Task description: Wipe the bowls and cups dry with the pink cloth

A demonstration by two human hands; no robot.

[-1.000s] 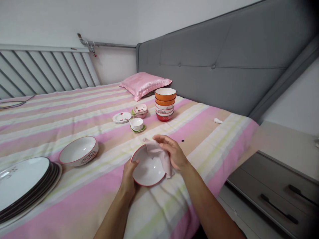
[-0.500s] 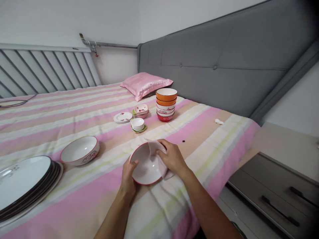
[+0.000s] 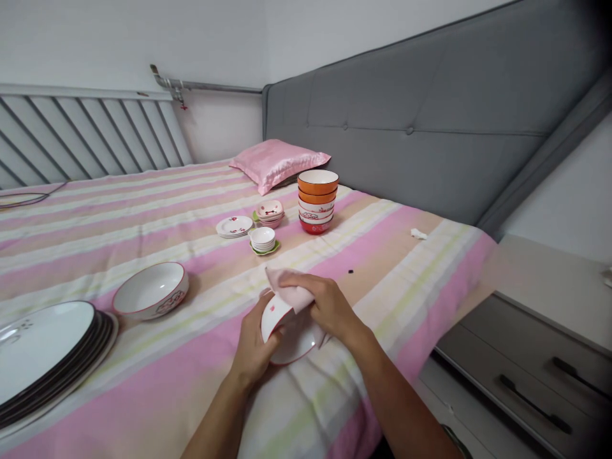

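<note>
A white bowl with a red rim (image 3: 299,344) is tilted between my hands, just above or on the striped bedspread; its underside contact is hidden. My left hand (image 3: 255,338) grips its left side, thumb over the rim. With my right hand (image 3: 329,306) I press a pale pink cloth (image 3: 296,295) over the bowl's upper right edge, fingers closed on the cloth. A small red mark shows on the bowl's outer wall. To the left, a similar bowl (image 3: 152,292) with a red rim stands upright on the bedspread.
A stack of large plates (image 3: 48,344) lies at the left. Farther back are stacked orange, white and red bowls (image 3: 318,197), small plates (image 3: 234,225), pink dishes (image 3: 270,211) and small white dishes (image 3: 262,238). A pink pillow (image 3: 280,162) rests by the grey headboard (image 3: 406,108); a drawer unit (image 3: 521,363) stands right.
The bowl has tipped so its outer wall shows on the upper left. My right hand has moved the cloth from the inside right over the upper edge.
</note>
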